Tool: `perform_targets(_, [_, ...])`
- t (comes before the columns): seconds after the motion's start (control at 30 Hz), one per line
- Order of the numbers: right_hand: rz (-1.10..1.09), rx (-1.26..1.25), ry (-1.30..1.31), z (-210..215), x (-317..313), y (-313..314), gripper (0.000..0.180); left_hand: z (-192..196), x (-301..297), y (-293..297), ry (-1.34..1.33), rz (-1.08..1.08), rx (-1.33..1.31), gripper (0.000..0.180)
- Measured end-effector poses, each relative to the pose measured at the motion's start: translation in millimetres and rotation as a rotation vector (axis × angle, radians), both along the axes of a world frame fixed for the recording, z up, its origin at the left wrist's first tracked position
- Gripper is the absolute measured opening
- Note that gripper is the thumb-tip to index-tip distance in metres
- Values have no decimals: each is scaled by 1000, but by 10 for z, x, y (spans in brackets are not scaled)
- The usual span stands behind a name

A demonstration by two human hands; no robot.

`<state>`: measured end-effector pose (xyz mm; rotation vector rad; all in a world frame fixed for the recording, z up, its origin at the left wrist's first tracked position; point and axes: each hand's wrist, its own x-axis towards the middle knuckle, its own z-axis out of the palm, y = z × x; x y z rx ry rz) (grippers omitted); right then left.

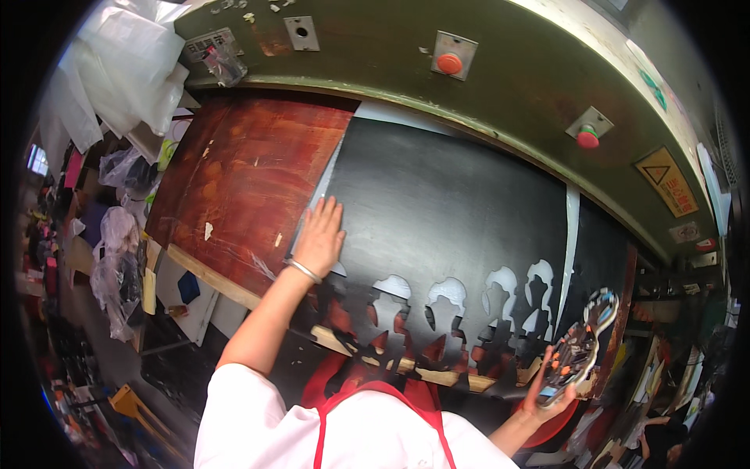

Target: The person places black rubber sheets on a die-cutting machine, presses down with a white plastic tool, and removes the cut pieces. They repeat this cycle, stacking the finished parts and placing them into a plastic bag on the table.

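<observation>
Black sheet material [445, 211] is spread across the reddish-brown surface [242, 180] of a large press, its near edge already cut into a row of shoe-sole-shaped holes [449, 293] through which white and red show. The left hand [319, 234] is laid flat and open on the sheet's left edge, fingers together, with a metal bangle [302, 270] seen at the wrist. The right hand [551, 387] is closed around a cutting die [580, 344], a sole-shaped metal frame, held up just beside the sheet's right near corner. Two red push buttons [449, 62] are mounted on the dark green machine head [500, 86] above. A white shirt and red apron straps [367, 406] are seen at the lower edge
</observation>
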<state>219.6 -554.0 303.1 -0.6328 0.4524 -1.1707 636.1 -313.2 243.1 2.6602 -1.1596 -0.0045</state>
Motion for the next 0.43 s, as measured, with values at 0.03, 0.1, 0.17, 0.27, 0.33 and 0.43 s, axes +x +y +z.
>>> perform_targets(0.03, [67, -70, 59, 26, 178, 138, 86, -83, -8, 4, 2, -3, -38, 50])
perform_targets(0.1, [176, -191, 193, 80, 595, 344, 93, -147, -4, 30, -53, -41, -106, 52])
perform_targets(0.17, [325, -264, 432, 122, 1054, 431, 101, -155, 4, 53, -18, -54, -156, 55])
perform_targets(0.27, [516, -430, 507, -35, 2013, 464, 92, -155, 22, 61, 77, -12, -289, 60])
perform_targets(0.33, [541, -644, 761, -192, 2709, 589, 85, -167, 21, 60, 116, 39, -378, 61])
perform_targets(0.43, [434, -971, 1193, -346, 3352, 1015, 75, -236, 43, 73, 191, 74, -366, 72])
